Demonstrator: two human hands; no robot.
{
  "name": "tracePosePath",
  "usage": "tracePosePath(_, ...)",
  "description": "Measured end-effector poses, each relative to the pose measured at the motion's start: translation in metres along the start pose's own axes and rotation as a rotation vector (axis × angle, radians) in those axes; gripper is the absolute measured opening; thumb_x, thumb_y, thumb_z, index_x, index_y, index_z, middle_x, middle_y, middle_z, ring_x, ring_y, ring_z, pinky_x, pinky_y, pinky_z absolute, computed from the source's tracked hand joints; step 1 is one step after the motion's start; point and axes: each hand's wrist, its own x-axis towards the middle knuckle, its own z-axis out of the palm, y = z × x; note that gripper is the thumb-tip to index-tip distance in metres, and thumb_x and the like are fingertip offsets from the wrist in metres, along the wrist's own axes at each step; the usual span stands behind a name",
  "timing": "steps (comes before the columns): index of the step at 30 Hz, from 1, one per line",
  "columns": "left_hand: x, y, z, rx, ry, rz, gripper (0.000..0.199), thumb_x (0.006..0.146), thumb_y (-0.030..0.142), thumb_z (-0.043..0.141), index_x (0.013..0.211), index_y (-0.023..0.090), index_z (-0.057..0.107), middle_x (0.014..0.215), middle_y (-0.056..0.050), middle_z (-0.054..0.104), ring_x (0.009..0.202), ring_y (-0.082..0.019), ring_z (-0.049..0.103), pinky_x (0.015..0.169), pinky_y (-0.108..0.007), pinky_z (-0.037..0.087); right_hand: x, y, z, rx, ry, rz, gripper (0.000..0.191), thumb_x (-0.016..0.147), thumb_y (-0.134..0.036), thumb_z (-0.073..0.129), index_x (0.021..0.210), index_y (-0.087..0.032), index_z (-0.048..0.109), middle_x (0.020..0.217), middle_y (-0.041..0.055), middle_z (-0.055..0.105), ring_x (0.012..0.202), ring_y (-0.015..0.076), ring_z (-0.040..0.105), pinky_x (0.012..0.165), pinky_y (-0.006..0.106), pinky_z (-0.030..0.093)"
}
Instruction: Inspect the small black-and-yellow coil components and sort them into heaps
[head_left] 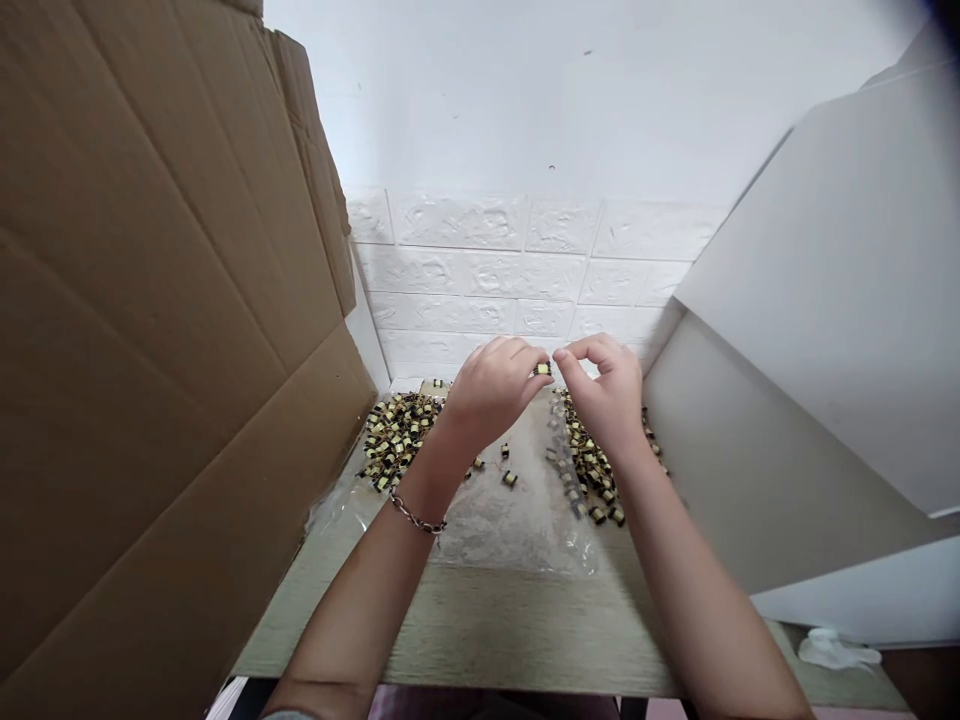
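Observation:
My left hand [499, 392] is closed in a pinch on a small transformer [543, 369], a black coil part wrapped in yellow tape. Just to its right, my right hand [606, 388] has thumb and index fingertip pressed together. Whatever lies between those fingertips is too small to make out. A dense pile of similar transformers [397, 435] lies left of my left wrist, and a second pile [592, 465] lies partly behind my right hand and forearm. Between the piles, a loose transformer [510, 479] rests on a clear plastic bag [517, 535].
The plastic lies on a pale wood-grain table [525, 630]. A tall cardboard sheet [165, 300] walls off the left side, and white panels [817, 300] stand on the right. A white brick-patterned wall [480, 270] closes the back. Crumpled white material [836, 648] lies at the lower right.

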Motion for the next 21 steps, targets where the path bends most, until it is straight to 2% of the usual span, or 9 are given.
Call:
tracePosePath(4,-0.001,-0.003,0.002,0.038,-0.051,-0.024,0.018,0.081,0.031,0.050,0.090,0.015,0.053,0.086,-0.002,0.057,0.085,-0.016,0.049,0.076,-0.027,0.037,-0.002,0.003,0.006,-0.140,-0.026,-0.061,0.017,0.077,-0.027,0.051,0.062,-0.019,0.054,0.073,-0.0035,0.059,0.078,0.0138,0.054,0.095,0.047,0.014)
tracePosePath(12,-0.002,-0.008,0.006,0.090,-0.161,-0.067,0.018,0.080,0.032,0.050,0.087,0.016,0.056,0.082,-0.002,0.057,0.082,-0.017,0.050,0.073,-0.027,0.036,-0.005,0.017,0.014,-0.286,-0.099,-0.298,0.013,0.080,-0.027,0.049,0.071,-0.022,0.056,0.079,-0.0031,0.059,0.082,0.0141,0.052,0.096,0.046,0.007)
tracePosePath(16,-0.003,-0.011,0.005,0.168,-0.210,-0.081,0.023,0.082,0.035,0.045,0.078,0.015,0.057,0.076,-0.003,0.057,0.076,-0.017,0.051,0.067,-0.028,0.036,-0.009,0.016,0.018,-0.362,-0.140,-0.402,0.014,0.082,-0.026,0.046,0.073,-0.021,0.056,0.082,-0.0032,0.060,0.082,0.0132,0.051,0.097,0.046,0.006)
tracePosePath(21,-0.003,-0.015,0.005,0.223,-0.260,-0.086,0.025,0.083,0.032,0.043,0.071,0.015,0.056,0.071,-0.003,0.057,0.070,-0.016,0.051,0.061,-0.027,0.035,-0.014,0.012,0.024,-0.457,-0.159,-0.508,0.017,0.083,-0.023,0.044,0.072,-0.021,0.057,0.076,-0.0031,0.060,0.076,0.0122,0.051,0.099,0.046,0.004)
